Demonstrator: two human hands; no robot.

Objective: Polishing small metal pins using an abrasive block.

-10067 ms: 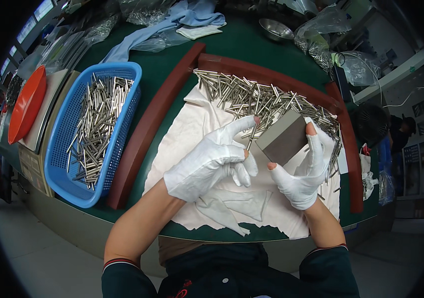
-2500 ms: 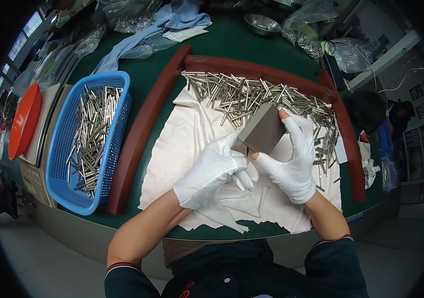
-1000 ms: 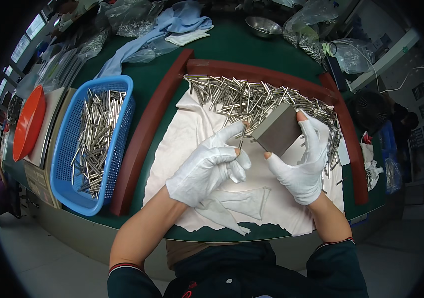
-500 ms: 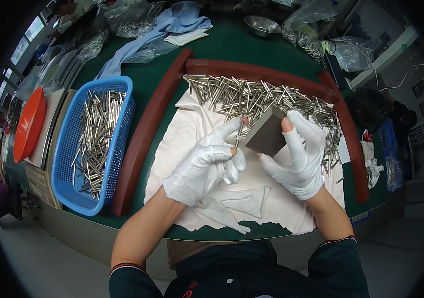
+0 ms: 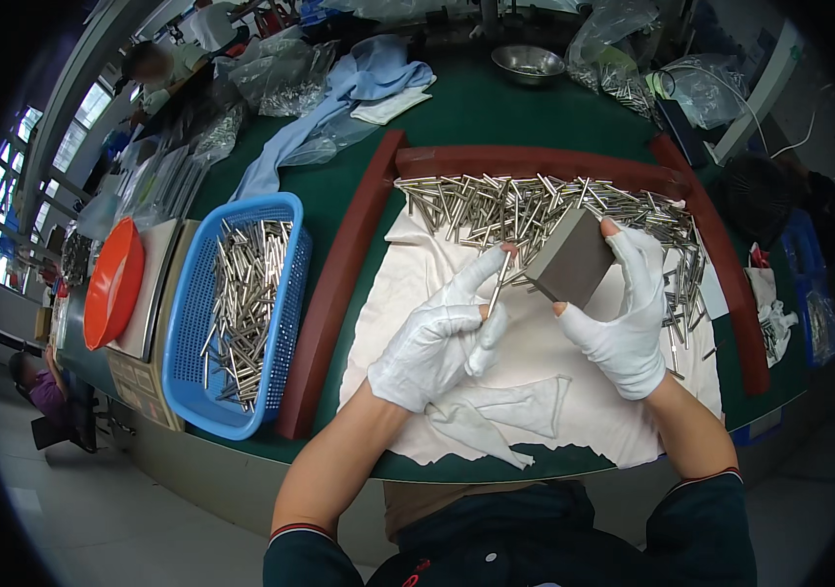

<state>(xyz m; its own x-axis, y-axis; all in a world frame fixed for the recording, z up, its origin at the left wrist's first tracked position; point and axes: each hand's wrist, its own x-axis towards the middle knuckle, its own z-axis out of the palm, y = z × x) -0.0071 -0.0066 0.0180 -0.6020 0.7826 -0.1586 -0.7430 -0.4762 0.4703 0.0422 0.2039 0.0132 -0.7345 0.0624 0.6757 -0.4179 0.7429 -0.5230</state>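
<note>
Pin (image 5: 500, 279), slim and metallic, stands tilted between forefinger and thumb of the left hand (image 5: 440, 342), over the cloth, just left of the block. Left hand gloved in white, bare tips of forefinger and thumb showing, pinching the pin near its two ends; other fingers curled in. Block (image 5: 576, 259), grey-brown, flat-faced, lighter along one side, held tilted in the right hand (image 5: 630, 328): thumb at lower edge, finger at upper corner. Right glove also white, bare tips out. Pin-to-block contact: cannot tell.

Loose pile (image 5: 491, 207) of similar metal pins, jumbled, beyond both hands and down the right side. Pale cloth (image 5: 390, 293) underneath; folded white rag (image 5: 525, 407) on it, near edge. Red-brown bars frame the work area: left bar (image 5: 339, 303), far bar (image 5: 545, 164), right bar (image 5: 727, 284).

Left of left bar: blue basket (image 5: 180, 342), perforated, with many more metal pins inside. Further left, orange-red dish (image 5: 111, 286), tilted. Green tabletop (image 5: 457, 117) under everything. Far side: light-blue cloth (image 5: 351, 88), metal bowl (image 5: 507, 61), clear plastic bag (image 5: 716, 93). Seated person (image 5: 48, 394) at far left, in purple top.
</note>
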